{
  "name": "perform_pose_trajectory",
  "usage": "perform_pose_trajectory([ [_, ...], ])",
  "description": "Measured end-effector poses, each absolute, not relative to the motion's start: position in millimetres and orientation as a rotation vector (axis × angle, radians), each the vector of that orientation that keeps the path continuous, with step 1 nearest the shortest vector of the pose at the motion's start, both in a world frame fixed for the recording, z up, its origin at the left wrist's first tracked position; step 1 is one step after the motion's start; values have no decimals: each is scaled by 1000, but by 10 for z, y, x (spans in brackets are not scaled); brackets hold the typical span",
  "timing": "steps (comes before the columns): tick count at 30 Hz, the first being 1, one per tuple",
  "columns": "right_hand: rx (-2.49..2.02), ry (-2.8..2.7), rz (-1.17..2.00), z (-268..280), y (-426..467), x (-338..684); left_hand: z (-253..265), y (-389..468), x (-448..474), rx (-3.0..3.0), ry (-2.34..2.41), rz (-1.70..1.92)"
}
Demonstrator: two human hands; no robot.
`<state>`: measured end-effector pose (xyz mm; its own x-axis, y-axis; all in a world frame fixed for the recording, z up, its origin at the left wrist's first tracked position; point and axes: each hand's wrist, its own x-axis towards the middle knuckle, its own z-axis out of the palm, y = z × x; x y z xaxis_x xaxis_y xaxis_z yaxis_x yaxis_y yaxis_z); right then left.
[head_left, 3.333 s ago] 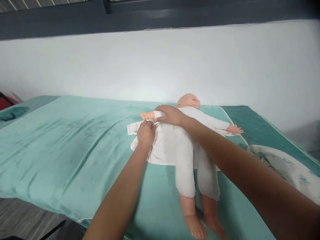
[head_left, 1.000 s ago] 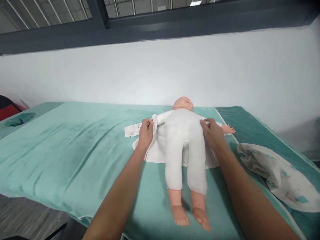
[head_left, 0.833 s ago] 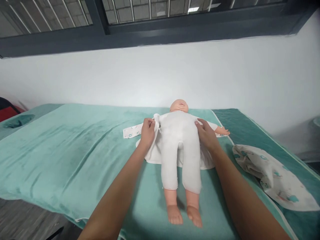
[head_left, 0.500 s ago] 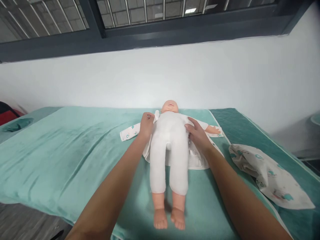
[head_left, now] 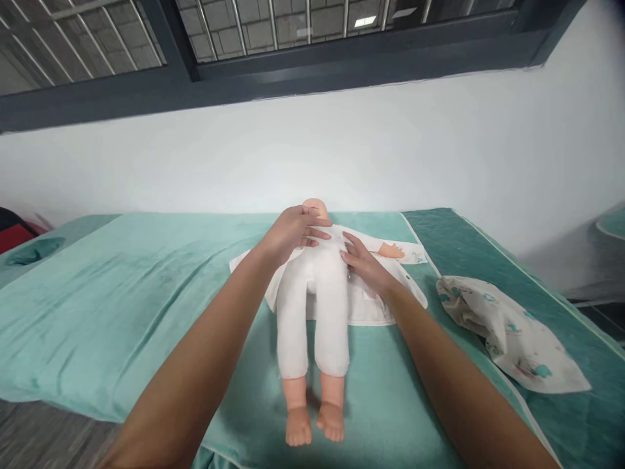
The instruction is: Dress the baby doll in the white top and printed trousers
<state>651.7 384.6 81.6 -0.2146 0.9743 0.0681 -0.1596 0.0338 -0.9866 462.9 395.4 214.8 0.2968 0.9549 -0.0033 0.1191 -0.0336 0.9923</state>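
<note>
A baby doll (head_left: 312, 273) with a white cloth body lies on its back, feet toward me. Under it a white patterned baby shirt (head_left: 378, 309) is spread open, one sleeve out to each side. The doll's hand (head_left: 390, 250) on the right rests on that side's sleeve. Across the upper chest, just below the face, my left hand (head_left: 297, 229) reaches with fingers apart, partly hiding the head. My right hand (head_left: 366, 264) lies along the right side of the doll's torso, fingers stretched out. Neither hand visibly grips anything.
A green padded cover (head_left: 122, 293) spreads under everything, with a darker green strip (head_left: 469, 241) to the right. On that side lies a crumpled white patterned garment (head_left: 512, 332). A white wall (head_left: 342, 143) rises behind, below a barred window. Something red and black (head_left: 14, 231) sits far left.
My left hand has moved right from beside the doll's shoulder onto its upper chest, and its fingers have spread. My right hand stays at the doll's side. The view has shifted slightly.
</note>
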Motion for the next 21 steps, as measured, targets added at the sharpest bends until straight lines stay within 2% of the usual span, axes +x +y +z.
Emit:
perform_pose_trajectory([
  [2, -951, -1280, 1390, 821, 3848, 6521, 2167, 3947, 4626, 1502, 1084, 968],
  [5, -1026, -1286, 1355, 816, 3860, 6533, 2044, 4008, 4508, 1712, 1437, 1097],
  [9, -1002, -1308, 1349, 802, 3888, 6538, 1778, 4003, 4287, 2115, 1813, 866],
  [13, -988, -1318, 1327, 800, 3898, 6542, 1757, 3813, 4275, 2240, 1713, 616],
  [17, -1015, -1343, 1319, 816, 3873, 6576, 1968, 3622, 4463, 2111, 1341, 419],
  [19, -1048, -1353, 1311, 816, 3867, 6595, 2018, 3622, 4542, 2054, 1263, 489],
  [21, -1051, -1347, 1295, 801, 3877, 6601, 1980, 3716, 4584, 2096, 1363, 719],
])
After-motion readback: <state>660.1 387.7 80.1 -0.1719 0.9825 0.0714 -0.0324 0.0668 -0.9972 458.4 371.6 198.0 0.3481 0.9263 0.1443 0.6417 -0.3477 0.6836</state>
